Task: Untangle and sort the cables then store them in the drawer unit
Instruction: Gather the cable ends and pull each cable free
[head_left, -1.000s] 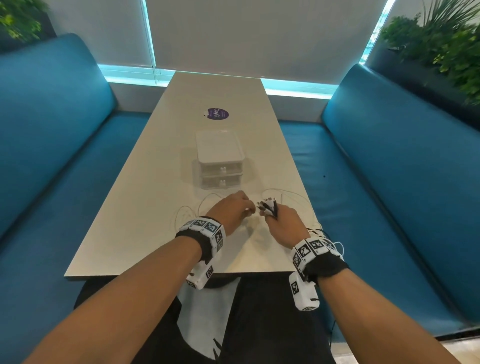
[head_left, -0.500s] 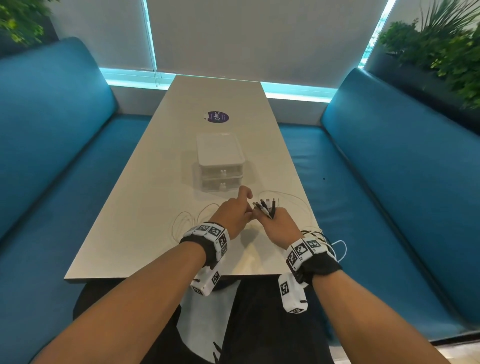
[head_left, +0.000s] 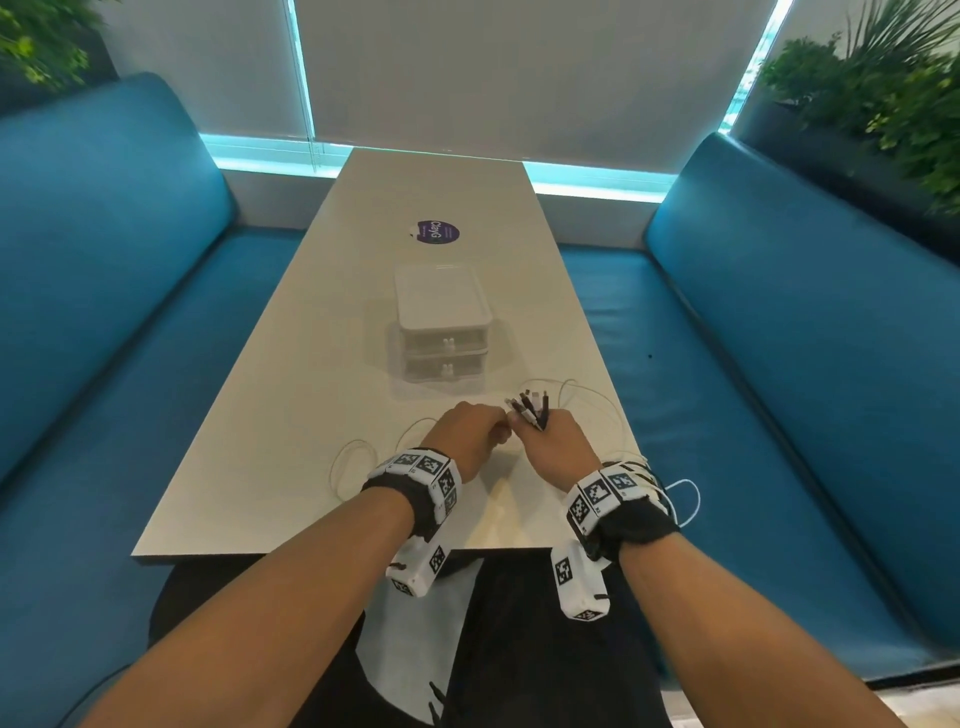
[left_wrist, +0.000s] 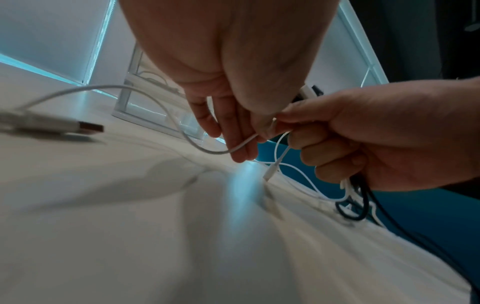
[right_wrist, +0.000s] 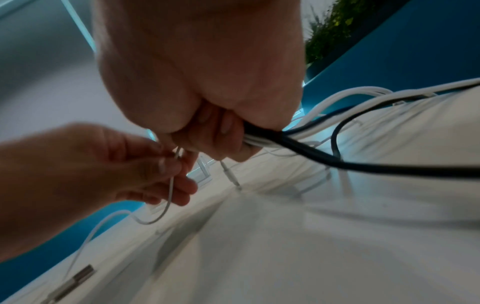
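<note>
Bare forearms; black wristbands (head_left: 635, 522) carrying white blocks (head_left: 420, 564) printed with black square markers on both wrists; dark trousers, perhaps a white shirt hem.

- Booth seating of a café or office lounge: a long pale table (head_left: 311, 405) runs between two blue padded benches (head_left: 104, 291), one along each long edge.
- Far end of the tabletop: a window with lowered grey blinds (head_left: 519, 67).
- Behind both bench backs: dark planters with green plants (head_left: 883, 98).
- Toward the tabletop's far end: a round purple sticker (head_left: 439, 232).
</note>
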